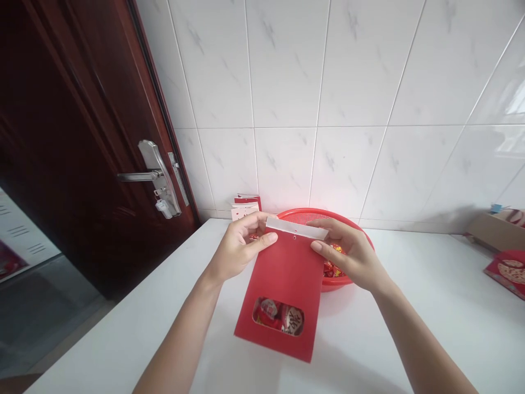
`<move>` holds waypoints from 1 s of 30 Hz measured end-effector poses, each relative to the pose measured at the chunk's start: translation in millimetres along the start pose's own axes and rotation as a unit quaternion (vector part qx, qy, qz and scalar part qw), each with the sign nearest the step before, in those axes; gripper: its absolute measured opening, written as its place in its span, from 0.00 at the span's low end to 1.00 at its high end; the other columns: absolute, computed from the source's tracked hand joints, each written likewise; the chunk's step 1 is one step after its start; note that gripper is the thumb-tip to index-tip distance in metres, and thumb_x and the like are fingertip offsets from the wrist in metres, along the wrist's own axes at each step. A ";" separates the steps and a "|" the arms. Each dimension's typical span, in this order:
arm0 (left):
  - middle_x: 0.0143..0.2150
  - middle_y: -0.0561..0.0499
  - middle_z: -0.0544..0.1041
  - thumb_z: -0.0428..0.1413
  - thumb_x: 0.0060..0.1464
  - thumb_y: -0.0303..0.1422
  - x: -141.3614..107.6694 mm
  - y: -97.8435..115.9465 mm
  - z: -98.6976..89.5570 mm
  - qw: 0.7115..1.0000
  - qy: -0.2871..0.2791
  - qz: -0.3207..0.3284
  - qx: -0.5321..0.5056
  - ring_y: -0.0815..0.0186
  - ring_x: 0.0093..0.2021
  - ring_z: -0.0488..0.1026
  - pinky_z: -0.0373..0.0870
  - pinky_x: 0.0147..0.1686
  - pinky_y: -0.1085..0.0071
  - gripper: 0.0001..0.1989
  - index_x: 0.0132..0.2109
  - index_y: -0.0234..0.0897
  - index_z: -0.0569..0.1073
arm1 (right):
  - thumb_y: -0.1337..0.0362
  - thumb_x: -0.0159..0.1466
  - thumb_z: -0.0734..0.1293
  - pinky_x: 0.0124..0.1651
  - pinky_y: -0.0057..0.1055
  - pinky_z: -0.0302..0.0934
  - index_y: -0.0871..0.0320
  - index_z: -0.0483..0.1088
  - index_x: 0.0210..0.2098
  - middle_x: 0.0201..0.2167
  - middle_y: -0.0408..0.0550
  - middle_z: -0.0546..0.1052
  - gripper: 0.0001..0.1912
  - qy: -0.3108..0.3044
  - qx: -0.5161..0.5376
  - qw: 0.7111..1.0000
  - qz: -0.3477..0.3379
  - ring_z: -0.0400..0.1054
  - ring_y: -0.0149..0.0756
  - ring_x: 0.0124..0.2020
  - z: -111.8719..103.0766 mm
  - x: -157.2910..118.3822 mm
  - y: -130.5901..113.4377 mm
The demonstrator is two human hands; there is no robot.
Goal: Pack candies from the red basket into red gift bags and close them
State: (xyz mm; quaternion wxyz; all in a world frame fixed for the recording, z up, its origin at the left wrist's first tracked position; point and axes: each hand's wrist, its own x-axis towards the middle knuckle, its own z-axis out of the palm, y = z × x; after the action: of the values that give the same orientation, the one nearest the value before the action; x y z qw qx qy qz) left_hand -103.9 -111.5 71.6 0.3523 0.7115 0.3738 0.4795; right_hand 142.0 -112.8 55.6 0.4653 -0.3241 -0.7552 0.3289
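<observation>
Left hand (240,249) has the top-left of a flat red paper packet with a rounded window (287,268) pinched in its fingers, right hand (355,251) is pinching the top-right the same way. Packet's kinda tilted, partly blocking a round red plastic basket (338,283) of shiny red-wrapped pieces (333,269) on a smooth white surface (418,306).

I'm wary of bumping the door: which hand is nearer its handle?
The left. The left hand, holding the red bag near its upper left corner, is right of the door handle; the right hand, near the upper right corner, is farther right.
</observation>
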 end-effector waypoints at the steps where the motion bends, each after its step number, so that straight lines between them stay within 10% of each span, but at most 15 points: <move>1: 0.38 0.49 0.79 0.63 0.56 0.41 -0.1 -0.1 0.3 1.000 0.014 0.001 0.001 0.62 0.40 0.75 0.72 0.40 0.68 0.15 0.47 0.39 0.76 | 0.54 0.67 0.68 0.30 0.30 0.67 0.56 0.73 0.54 0.26 0.43 0.75 0.19 0.003 -0.006 1.000 -0.011 0.70 0.33 0.27 -0.1 -0.5 0.8; 10: 0.33 0.52 0.74 0.62 0.55 0.36 -3.5 7.4 6.3 0.995 0.084 0.054 0.023 0.65 0.35 0.71 0.70 0.36 0.69 0.08 0.32 0.39 0.73 | 0.60 0.68 0.68 0.30 0.32 0.66 0.51 0.82 0.45 0.22 0.43 0.73 0.11 0.018 0.022 0.994 -0.106 0.67 0.33 0.26 -1.4 -1.0 1.1; 17: 0.31 0.51 0.74 0.60 0.54 0.35 -5.8 10.0 11.2 0.985 0.136 0.079 0.069 0.64 0.34 0.69 0.67 0.34 0.69 0.08 0.30 0.40 0.71 | 0.55 0.66 0.70 0.26 0.32 0.70 0.49 0.78 0.53 0.34 0.48 0.81 0.17 0.031 0.063 0.998 0.006 0.71 0.34 0.26 6.2 -4.5 1.8; 30: 0.29 0.52 0.73 0.59 0.51 0.29 -1.4 2.4 8.0 0.988 0.097 0.121 -0.001 0.67 0.32 0.68 0.66 0.31 0.71 0.04 0.29 0.38 0.72 | 0.62 0.60 0.75 0.24 0.30 0.62 0.49 0.84 0.35 0.27 0.47 0.79 0.04 0.108 0.096 0.988 -0.046 0.69 0.33 0.26 10.5 -0.4 3.6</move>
State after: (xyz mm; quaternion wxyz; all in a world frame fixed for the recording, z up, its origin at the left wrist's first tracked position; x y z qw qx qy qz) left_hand -96.2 -114.9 70.7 0.2545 0.7010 0.3170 0.5859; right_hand 133.2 -113.0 48.8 0.5874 -0.2765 -0.6797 0.3412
